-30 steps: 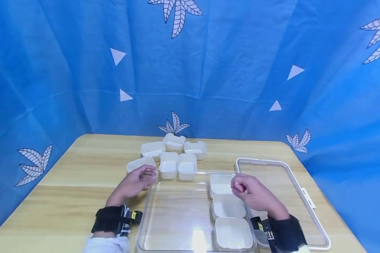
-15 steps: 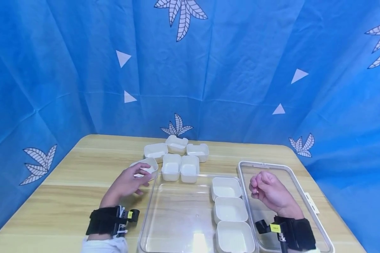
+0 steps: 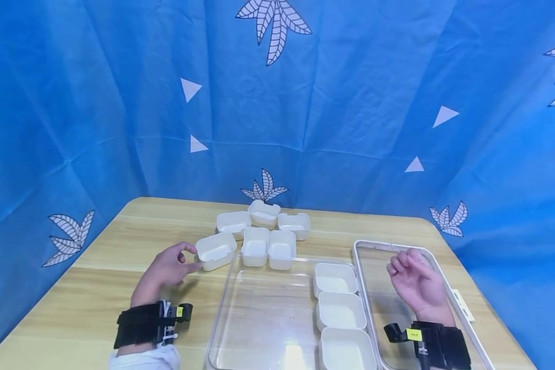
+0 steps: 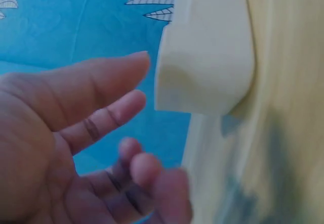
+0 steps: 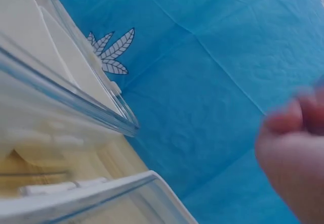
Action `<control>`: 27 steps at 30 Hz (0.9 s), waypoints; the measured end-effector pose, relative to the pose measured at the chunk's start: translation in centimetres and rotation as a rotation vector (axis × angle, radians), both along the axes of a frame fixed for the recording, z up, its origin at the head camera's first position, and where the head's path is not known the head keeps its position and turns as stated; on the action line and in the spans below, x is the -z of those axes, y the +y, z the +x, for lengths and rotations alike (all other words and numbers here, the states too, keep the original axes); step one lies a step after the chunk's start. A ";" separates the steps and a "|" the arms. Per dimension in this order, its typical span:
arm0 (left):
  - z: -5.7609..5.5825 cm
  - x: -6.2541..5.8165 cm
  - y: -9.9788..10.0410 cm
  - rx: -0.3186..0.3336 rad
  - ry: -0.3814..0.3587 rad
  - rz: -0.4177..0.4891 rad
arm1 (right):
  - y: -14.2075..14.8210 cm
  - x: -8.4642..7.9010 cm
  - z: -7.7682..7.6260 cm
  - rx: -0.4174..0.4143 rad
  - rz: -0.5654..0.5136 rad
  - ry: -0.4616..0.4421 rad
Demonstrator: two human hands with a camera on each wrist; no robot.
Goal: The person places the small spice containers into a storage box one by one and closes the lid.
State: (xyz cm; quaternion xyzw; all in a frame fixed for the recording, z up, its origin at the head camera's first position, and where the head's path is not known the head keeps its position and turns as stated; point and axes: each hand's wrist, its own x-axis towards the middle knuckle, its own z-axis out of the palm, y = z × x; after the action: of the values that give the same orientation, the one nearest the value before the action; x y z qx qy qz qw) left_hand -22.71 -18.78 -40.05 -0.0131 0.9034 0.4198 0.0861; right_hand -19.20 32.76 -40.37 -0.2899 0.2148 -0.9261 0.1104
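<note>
Beside a small white bin [image 3: 216, 251] at the left of a group, my left hand [image 3: 166, 264] has its thumb and fingers spread, and nothing is between them. In the left wrist view the fingertips [image 4: 139, 64] stand just short of the bin's wall [image 4: 205, 52]. My right hand [image 3: 418, 282] is raised over the clear lid [image 3: 462, 306] with its fingers loosely curled and holds nothing. Between the hands stands a large clear plastic box [image 3: 259, 313]. Three white bins are lined up along its right side, the middle one [image 3: 342, 311] among them.
Behind the clear box, several more white bins stand close together, such as a notched one [image 3: 294, 225] and a tall narrow one [image 3: 282, 249]. The white-rimmed lid lies right of the box on the wooden table [image 3: 97, 288]. A blue curtain [image 3: 240, 103] hangs behind.
My left hand has drawn back leftward from over the left bin, which now shows whole. My right hand has moved right, from the bins in the box to above the lid, turning palm up.
</note>
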 end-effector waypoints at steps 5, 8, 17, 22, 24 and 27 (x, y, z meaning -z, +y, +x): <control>-0.5 0.7 0.0 0.007 -0.008 0.001 | 0.3 -0.7 0.9 0.222 -0.323 -0.594; -0.6 1.0 0.2 0.024 0.039 0.010 | 0.5 -0.8 1.0 0.302 -0.328 -0.713; -0.8 1.5 0.9 0.081 0.126 0.038 | -0.3 0.4 0.5 0.299 0.461 -0.472; -1.0 2.1 0.9 0.054 0.151 0.009 | -1.2 0.8 0.2 0.374 0.816 -0.388; -1.0 2.3 0.9 0.040 0.154 0.004 | -1.5 0.9 0.1 0.376 0.910 -0.367; -1.0 2.6 0.8 0.019 0.159 -0.001 | -1.9 1.1 -0.1 0.332 1.024 -0.324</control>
State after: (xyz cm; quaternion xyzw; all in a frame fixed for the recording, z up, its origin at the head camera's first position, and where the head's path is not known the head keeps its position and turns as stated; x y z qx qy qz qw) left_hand -23.73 -18.00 -42.65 0.0287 0.9077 0.4183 0.0180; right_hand -19.27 30.87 -41.51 -0.0156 0.6599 -0.7413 0.1214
